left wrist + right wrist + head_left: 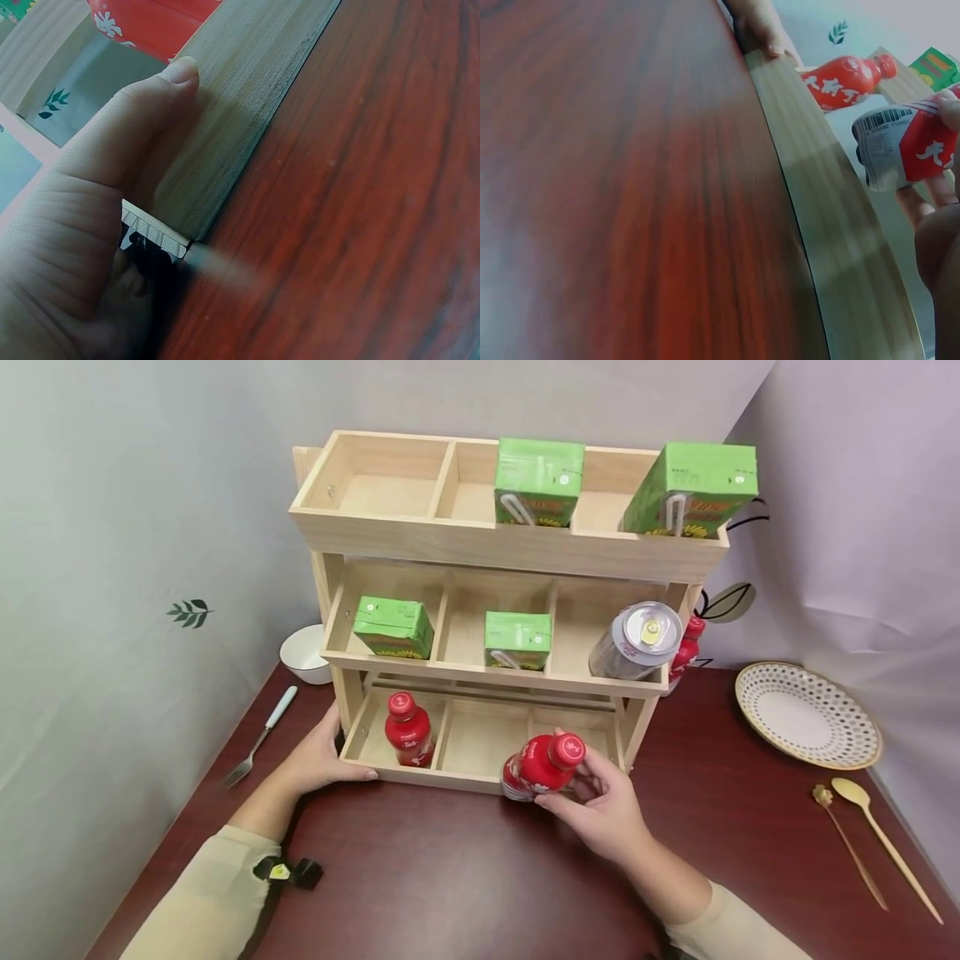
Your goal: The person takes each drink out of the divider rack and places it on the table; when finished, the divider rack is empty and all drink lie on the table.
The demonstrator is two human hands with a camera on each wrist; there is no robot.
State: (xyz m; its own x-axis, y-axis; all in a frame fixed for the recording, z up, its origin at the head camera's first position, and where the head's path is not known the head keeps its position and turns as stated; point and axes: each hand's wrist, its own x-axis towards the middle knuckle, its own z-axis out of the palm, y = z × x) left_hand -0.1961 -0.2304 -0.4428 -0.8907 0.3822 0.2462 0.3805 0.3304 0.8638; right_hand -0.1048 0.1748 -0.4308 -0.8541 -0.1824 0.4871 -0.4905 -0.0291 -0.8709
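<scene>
A three-tier wooden shelf (465,545) with divided compartments stands on the dark table. My left hand (321,758) grips its bottom left corner, the thumb (180,71) lying on the front board and the other fingers mostly hidden at the side. Tilted in my right hand (611,817) is a red bottle (538,765), pinched between thumb and fingers. It overlaps the bottom tier's front board in the head view; the right wrist view shows its barcoded base above that board. Another red bottle (409,733) stands upright in the bottom left compartment.
Green drink cartons (390,625) sit on the upper tiers, with a silver can (637,642) at middle right. Behind the shelf's right side is one more red bottle (686,652). Around it lie a bowl (306,653), fork (262,733), dotted plate (802,717) and gold spoons (885,843).
</scene>
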